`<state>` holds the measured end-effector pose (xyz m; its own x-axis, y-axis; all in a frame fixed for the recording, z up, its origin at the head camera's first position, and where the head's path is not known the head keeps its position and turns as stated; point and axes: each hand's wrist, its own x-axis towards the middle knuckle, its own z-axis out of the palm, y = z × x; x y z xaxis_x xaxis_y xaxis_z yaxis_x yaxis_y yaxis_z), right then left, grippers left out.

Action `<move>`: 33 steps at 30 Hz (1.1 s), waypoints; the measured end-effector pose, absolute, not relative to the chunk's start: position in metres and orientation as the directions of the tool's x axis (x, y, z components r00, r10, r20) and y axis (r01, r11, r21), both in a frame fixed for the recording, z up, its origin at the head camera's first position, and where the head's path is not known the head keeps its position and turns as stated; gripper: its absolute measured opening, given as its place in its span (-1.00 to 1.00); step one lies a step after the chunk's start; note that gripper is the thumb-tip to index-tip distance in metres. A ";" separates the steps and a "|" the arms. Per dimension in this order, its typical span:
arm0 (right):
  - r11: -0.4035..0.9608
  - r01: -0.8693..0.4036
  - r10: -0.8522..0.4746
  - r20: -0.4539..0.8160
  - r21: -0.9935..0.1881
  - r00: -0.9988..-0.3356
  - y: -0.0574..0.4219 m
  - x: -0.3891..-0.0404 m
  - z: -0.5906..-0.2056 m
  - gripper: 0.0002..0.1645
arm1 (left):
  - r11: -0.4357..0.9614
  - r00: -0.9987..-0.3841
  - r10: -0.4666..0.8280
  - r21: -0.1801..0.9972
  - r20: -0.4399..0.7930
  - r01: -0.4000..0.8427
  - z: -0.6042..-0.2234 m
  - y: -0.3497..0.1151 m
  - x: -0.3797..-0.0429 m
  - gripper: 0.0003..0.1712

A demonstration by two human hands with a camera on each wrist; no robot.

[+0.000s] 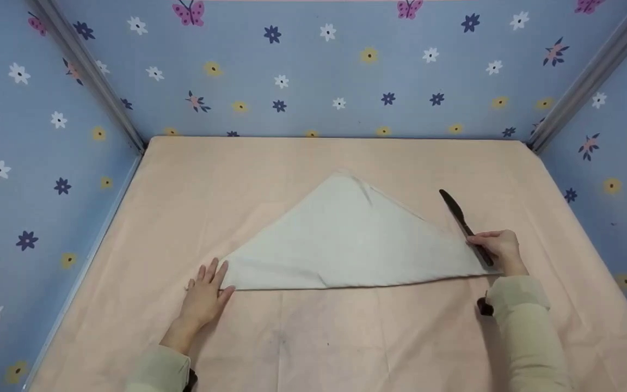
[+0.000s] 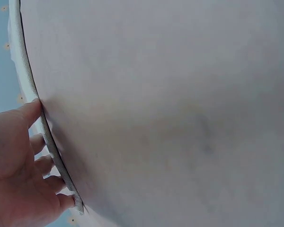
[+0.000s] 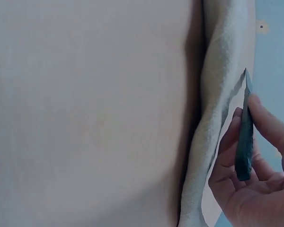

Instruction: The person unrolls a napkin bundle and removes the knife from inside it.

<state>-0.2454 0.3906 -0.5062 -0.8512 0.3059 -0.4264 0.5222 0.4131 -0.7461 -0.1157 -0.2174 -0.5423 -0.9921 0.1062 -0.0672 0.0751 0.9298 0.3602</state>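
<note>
A white cloth [image 1: 340,239], folded into a triangle, lies with its point away from me and its long folded edge toward me. My left hand [image 1: 202,298] rests on its left corner with the fingers extended; in the left wrist view the fingertips touch the cloth's edge [image 2: 52,144]. At the right corner, my right hand [image 1: 501,251] pinches a dark table knife [image 1: 455,209] between thumb and fingers. The blade points away from me and to the left, beyond the cloth's slanted right side. In the right wrist view, the knife's handle [image 3: 244,146] sits above the curled fingers.
A pale peach tablecloth [image 1: 313,337] with faint creases covers the table. Blue panels [image 1: 324,65] printed with flowers and butterflies stand at the back and both sides, joined by grey corner posts [image 1: 591,76].
</note>
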 end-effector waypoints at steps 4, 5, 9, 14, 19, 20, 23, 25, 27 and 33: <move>0.364 0.527 0.303 -0.438 -0.768 -0.846 0.388 -0.244 -0.506 -0.91 | 0.930 -0.992 0.100 0.361 -0.074 0.067 -0.541 -0.217 -0.115 -0.32; 0.350 0.530 0.306 -0.440 -0.773 -0.844 0.387 -0.244 -0.507 -0.91 | 0.930 -0.992 0.098 0.361 -0.076 0.064 -0.541 -0.217 -0.115 -0.32; 0.320 0.519 0.295 -0.438 -0.792 -0.849 0.385 -0.243 -0.506 -0.88 | 0.933 -0.993 0.095 0.355 -0.076 0.062 -0.541 -0.217 -0.115 -0.31; 0.234 0.517 0.246 -0.464 -0.823 -0.851 0.383 -0.243 -0.505 -0.92 | 0.933 -0.993 0.095 0.354 -0.064 0.067 -0.542 -0.217 -0.115 -0.31; 0.158 0.518 0.226 -0.480 -0.841 -0.848 0.379 -0.245 -0.503 -0.89 | 0.932 -0.994 0.093 0.357 -0.050 0.070 -0.543 -0.217 -0.114 -0.32; 0.142 0.517 0.236 -0.479 -0.844 -0.846 0.377 -0.245 -0.503 -0.89 | 0.931 -0.994 0.093 0.357 -0.049 0.069 -0.543 -0.217 -0.114 -0.32; 0.095 0.512 0.273 -0.472 -0.854 -0.838 0.372 -0.246 -0.502 -0.86 | 0.929 -0.994 0.096 0.364 -0.049 0.071 -0.544 -0.218 -0.114 -0.32; 0.036 0.511 0.296 -0.479 -0.859 -0.826 0.368 -0.247 -0.501 -0.83 | 0.925 -0.994 0.099 0.372 -0.045 0.075 -0.545 -0.218 -0.114 -0.32; -0.031 0.509 0.308 -0.492 -0.860 -0.814 0.364 -0.248 -0.500 -0.81 | 0.922 -0.994 0.101 0.379 -0.040 0.078 -0.545 -0.218 -0.114 -0.32; -0.186 0.466 0.335 -0.501 -0.865 -0.798 0.354 -0.257 -0.500 -0.77 | 0.926 -0.995 0.094 0.371 -0.041 0.072 -0.545 -0.217 -0.115 -0.32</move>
<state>-0.2567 0.3535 -0.5001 -0.7977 0.3352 -0.5013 0.4657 -0.1858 -0.8652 -0.1150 -0.2167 -0.5451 -0.9948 0.0936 -0.0411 0.0718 0.9258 0.3710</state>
